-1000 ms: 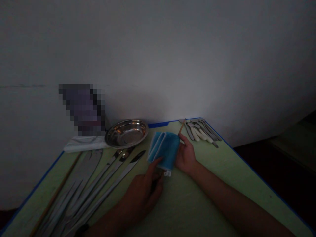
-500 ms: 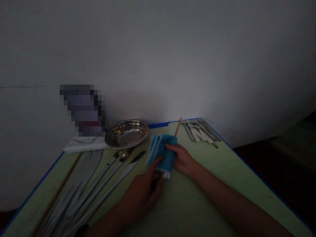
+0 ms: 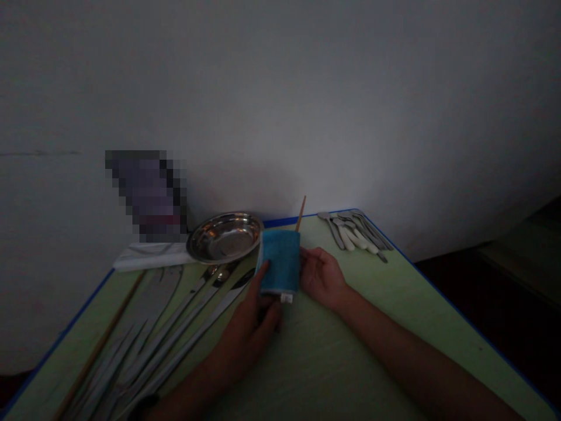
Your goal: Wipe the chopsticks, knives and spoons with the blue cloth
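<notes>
My left hand [image 3: 256,318] grips a folded blue cloth [image 3: 281,262] by its lower left, thumb on the front and the other fingers underneath. A small white label hangs from the cloth's lower edge. Out of the cloth's top rises a thin wooden chopstick [image 3: 301,213]; its lower part is hidden by the cloth. My right hand [image 3: 323,278] is at the cloth's right edge, palm partly turned up and fingers loosely bent, with nothing visible in it. Whether its fingertips touch the cloth is hard to see.
A steel bowl [image 3: 225,238] stands by the wall. Long spoons, a knife [image 3: 210,318], a large fork-like utensil [image 3: 160,292] and a brown stick [image 3: 103,345] lie on the left. Smaller cutlery [image 3: 355,233] is piled at the back right of the green table [image 3: 342,368].
The cloth and chopstick have shifted left and slightly up, and the cloth now lies flat and folded over. My right hand has loosened from its hold on the cloth.
</notes>
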Demonstrator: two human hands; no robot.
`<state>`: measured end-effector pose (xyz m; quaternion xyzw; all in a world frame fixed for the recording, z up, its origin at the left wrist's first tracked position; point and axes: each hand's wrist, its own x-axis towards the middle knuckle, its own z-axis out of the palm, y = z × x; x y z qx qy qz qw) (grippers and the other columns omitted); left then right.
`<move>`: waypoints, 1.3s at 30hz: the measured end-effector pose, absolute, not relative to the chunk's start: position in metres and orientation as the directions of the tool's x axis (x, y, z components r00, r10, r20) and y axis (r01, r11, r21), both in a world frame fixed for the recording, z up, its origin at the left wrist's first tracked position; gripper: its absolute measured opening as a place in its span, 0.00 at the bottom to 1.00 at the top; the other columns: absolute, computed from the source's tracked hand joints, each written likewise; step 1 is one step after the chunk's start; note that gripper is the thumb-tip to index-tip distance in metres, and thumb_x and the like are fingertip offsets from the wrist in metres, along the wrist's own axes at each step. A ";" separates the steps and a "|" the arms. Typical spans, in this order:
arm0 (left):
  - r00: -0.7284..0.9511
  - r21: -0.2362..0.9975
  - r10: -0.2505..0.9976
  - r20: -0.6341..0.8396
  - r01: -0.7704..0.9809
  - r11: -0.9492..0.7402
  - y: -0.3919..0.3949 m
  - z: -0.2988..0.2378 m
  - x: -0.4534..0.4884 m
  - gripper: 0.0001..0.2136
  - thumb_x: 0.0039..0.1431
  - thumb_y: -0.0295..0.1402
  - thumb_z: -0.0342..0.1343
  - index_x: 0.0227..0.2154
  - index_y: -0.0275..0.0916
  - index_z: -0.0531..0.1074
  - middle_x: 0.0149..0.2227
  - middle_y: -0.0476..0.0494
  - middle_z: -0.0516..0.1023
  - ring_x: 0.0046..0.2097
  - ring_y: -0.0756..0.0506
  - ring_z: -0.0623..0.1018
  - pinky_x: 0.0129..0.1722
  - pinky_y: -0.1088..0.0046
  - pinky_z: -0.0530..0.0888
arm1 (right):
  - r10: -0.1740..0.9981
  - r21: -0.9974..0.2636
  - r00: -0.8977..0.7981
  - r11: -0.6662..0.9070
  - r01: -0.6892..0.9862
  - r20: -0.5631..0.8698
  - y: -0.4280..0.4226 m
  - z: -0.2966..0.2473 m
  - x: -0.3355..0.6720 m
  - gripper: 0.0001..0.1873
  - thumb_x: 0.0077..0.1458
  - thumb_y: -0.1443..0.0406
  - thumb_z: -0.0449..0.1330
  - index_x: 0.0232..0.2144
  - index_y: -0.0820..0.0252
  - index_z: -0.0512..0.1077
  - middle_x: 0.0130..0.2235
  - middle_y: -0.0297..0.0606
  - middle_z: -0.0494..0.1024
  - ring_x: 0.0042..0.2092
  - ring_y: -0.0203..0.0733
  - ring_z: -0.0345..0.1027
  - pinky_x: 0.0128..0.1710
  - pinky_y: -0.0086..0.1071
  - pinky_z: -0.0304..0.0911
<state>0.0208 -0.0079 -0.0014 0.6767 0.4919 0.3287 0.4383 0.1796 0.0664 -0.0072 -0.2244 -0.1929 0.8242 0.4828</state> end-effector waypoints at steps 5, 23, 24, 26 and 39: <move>0.347 0.903 0.937 0.038 0.390 -0.181 -0.008 -0.001 0.021 0.28 0.63 0.33 0.41 0.62 0.35 0.39 0.22 0.55 0.67 0.24 0.50 0.67 0.26 0.76 0.63 | 0.884 -0.598 -0.419 -0.453 -0.661 -0.207 0.066 -0.013 0.176 0.11 0.53 0.64 0.51 0.34 0.62 0.72 0.29 0.34 0.79 0.33 0.37 0.72 0.43 0.34 0.64; 0.663 0.599 0.745 0.074 0.568 -0.565 -0.014 -0.002 0.017 0.20 0.56 0.27 0.47 0.52 0.42 0.65 0.25 0.51 0.73 0.27 0.49 0.73 0.30 0.74 0.65 | 0.862 -0.511 -0.257 -0.473 -0.718 -0.437 0.070 -0.011 0.172 0.16 0.59 0.61 0.46 0.35 0.61 0.71 0.29 0.36 0.80 0.32 0.41 0.74 0.44 0.41 0.67; 0.662 0.599 0.747 0.068 0.572 -0.561 -0.014 -0.001 0.017 0.19 0.56 0.27 0.46 0.52 0.41 0.65 0.25 0.51 0.73 0.26 0.49 0.73 0.29 0.75 0.65 | 0.864 -0.517 -0.253 -0.469 -0.716 -0.434 0.069 -0.009 0.172 0.15 0.59 0.62 0.47 0.35 0.61 0.72 0.28 0.36 0.80 0.32 0.40 0.74 0.44 0.40 0.67; 0.653 0.599 0.755 0.064 0.580 -0.552 -0.014 0.000 0.018 0.19 0.56 0.27 0.46 0.52 0.40 0.64 0.25 0.51 0.73 0.26 0.49 0.72 0.28 0.75 0.64 | 0.871 -0.525 -0.242 -0.458 -0.718 -0.429 0.067 -0.007 0.171 0.13 0.58 0.64 0.48 0.35 0.62 0.72 0.28 0.35 0.80 0.31 0.38 0.74 0.45 0.38 0.67; 0.592 0.676 0.805 0.035 0.579 -0.456 -0.013 -0.004 0.020 0.27 0.56 0.26 0.45 0.59 0.42 0.50 0.21 0.57 0.68 0.21 0.52 0.67 0.23 0.77 0.60 | 0.915 -0.575 -0.192 -0.375 -0.727 -0.355 0.069 -0.013 0.170 0.11 0.56 0.70 0.49 0.33 0.62 0.71 0.27 0.35 0.79 0.30 0.38 0.73 0.44 0.36 0.67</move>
